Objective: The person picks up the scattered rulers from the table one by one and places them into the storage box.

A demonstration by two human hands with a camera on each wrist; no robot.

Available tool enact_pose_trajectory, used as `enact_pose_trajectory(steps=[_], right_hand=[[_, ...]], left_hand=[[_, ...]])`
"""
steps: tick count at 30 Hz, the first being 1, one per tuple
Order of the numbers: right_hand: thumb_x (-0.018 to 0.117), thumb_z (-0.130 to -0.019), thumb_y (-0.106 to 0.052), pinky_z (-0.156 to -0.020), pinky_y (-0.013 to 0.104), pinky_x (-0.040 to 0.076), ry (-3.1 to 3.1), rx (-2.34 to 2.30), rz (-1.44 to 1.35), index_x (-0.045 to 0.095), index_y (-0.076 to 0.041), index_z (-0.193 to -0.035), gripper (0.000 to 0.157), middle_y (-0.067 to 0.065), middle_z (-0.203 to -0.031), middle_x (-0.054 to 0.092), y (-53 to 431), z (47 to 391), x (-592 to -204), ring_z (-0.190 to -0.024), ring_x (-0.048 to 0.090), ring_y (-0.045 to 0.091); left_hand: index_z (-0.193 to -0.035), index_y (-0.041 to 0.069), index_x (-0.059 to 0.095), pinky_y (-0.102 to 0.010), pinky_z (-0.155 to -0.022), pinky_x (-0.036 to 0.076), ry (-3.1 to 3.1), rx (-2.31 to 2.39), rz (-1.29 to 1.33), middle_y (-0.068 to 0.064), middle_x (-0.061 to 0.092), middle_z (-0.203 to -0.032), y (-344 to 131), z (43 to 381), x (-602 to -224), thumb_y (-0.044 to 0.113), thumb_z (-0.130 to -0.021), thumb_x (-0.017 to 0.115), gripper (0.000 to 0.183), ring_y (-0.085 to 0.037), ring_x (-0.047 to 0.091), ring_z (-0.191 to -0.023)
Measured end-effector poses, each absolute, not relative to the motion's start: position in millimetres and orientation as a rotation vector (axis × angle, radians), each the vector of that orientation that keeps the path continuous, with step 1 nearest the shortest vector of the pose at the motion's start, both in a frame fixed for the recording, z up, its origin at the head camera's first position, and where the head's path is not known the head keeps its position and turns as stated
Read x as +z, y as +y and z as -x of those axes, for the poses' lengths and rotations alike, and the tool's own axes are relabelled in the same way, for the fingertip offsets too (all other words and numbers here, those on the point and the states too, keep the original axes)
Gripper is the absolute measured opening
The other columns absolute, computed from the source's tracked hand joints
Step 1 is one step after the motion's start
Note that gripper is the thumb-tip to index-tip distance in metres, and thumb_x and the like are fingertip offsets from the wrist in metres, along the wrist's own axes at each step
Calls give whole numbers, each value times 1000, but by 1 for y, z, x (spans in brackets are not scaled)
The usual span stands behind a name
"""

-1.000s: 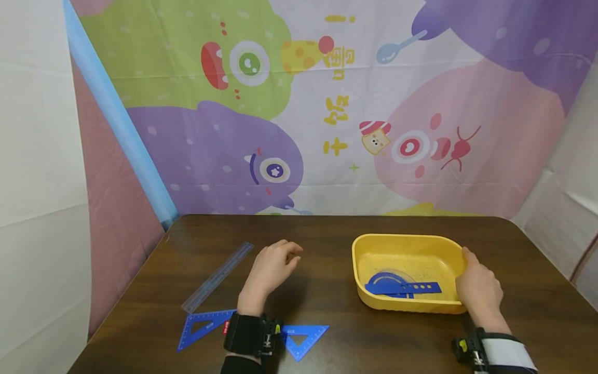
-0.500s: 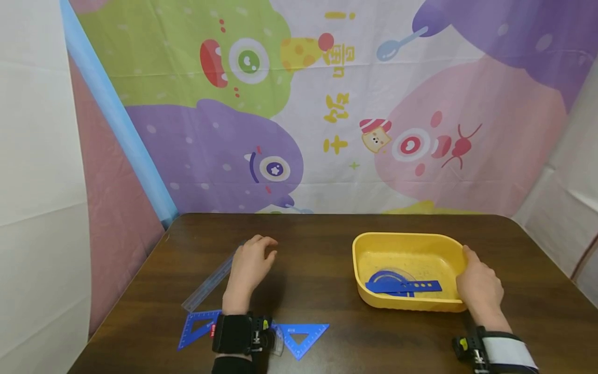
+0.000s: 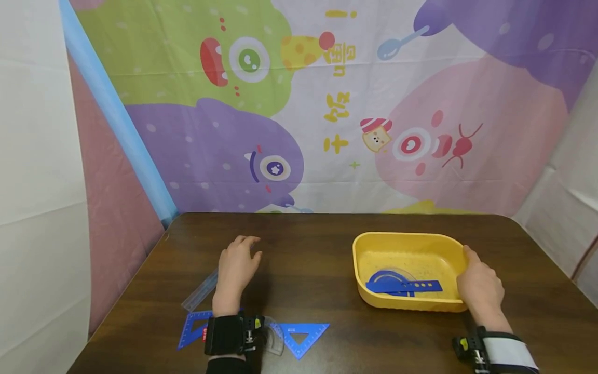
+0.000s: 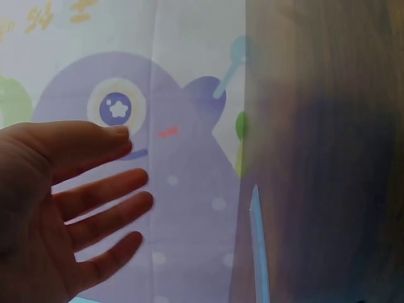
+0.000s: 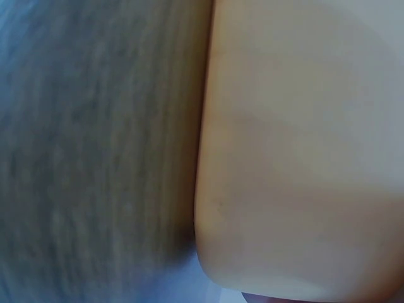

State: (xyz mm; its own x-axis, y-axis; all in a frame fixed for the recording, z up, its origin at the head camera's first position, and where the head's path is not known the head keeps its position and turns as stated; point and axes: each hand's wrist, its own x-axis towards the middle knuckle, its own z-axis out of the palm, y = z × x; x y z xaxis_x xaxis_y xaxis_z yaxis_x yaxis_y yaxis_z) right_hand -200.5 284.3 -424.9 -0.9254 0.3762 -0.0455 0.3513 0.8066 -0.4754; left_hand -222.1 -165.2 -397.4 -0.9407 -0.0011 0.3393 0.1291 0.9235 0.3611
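My left hand (image 3: 236, 270) hovers over the clear ruler (image 3: 201, 293), covering its far part in the head view. In the left wrist view its fingers are loosely bent, spread apart, and hold nothing; the ruler's edge (image 4: 259, 246) shows beyond them. My right hand (image 3: 481, 285) grips the right end of a yellow plastic basin (image 3: 411, 304); its fingertips on the far side are partly hidden. Inside the basin lie a blue protractor (image 3: 385, 275) and a blue flat strip with holes (image 3: 404, 286), overlapping. The right wrist view shows the basin's outer wall (image 5: 297, 158) close up.
A blue set square (image 3: 189, 332) lies near the ruler's front end, partly behind my left wrist. Right of that wrist are a clear protractor (image 3: 275, 340) and a second blue set square (image 3: 306, 332). A printed cloth (image 3: 327, 171) hangs behind the brown table (image 3: 308, 228).
My left hand has moved left, from beside the ruler to over it, uncovering the clear protractor. My right hand and the basin have stayed in place.
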Motion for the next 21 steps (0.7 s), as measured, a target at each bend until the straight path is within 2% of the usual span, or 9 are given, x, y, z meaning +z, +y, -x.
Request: enact_pose_trajectory(steps=[7, 15, 21], right_hand=[[41, -91, -3, -65, 44, 41, -2941, 754, 591, 9, -2, -145, 62, 37, -123, 38, 284, 201, -425, -71, 46, 35], [42, -91, -3, -67, 46, 42, -2950, 748, 588, 10, -1, -144, 63, 37, -123, 37, 286, 202, -425, -73, 46, 36], [42, -90, -3, -66, 47, 42, -2954, 742, 580, 12, 0, -144, 62, 38, -124, 38, 286, 202, -424, -74, 47, 37]], left_hand=[[-122, 7, 55, -54, -83, 41, -2840, -568, 55, -17, 57, -117, -168, 222, -399, 20, -83, 64, 43, -37, 55, -102], [-129, 1, 47, -59, -87, 37, -2935, -646, -49, -25, 45, -128, -181, 222, -410, 22, -84, 63, 52, -44, 46, -111], [-130, -4, 43, -62, -86, 35, -2968, -689, -140, -30, 41, -129, -193, 220, -414, 21, -84, 62, 56, -48, 42, -113]])
